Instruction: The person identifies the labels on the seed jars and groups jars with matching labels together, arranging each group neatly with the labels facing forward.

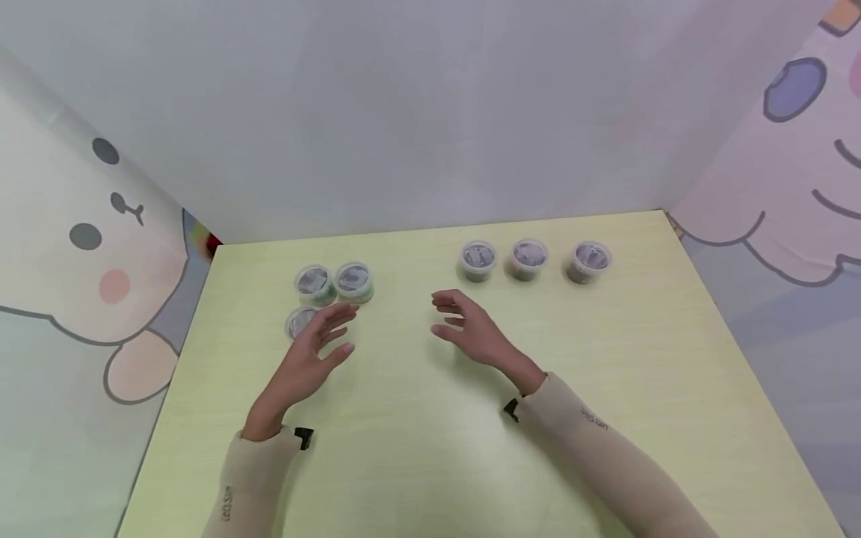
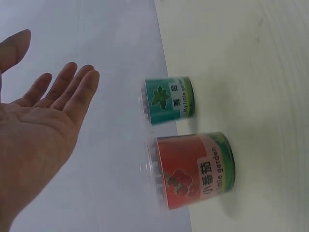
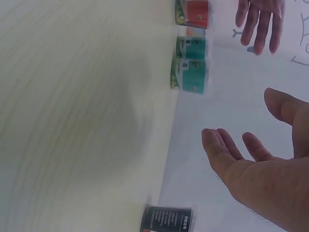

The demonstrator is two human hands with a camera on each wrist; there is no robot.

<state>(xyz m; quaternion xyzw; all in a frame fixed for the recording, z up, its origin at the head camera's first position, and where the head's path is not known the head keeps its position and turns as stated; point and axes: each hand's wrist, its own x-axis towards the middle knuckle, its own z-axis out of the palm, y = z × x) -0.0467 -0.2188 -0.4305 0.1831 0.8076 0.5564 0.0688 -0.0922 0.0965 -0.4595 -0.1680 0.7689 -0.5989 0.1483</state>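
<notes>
Two bare hands emerge from snug beige sleeves (image 1: 592, 441), each printed with small dark lettering and fitted with a small black wrist clip (image 1: 304, 437).

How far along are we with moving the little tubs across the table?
Three tubs sit clustered at the left, seemingly done. Nothing is in hand: the left hand hovers open over the nearest one, and the right hand is open and empty. Three tubs in a row at the right are left.

Left hand (image 1: 306, 359) partly hides 1 tub (image 1: 300, 323); lid labels unreadable.
</notes>
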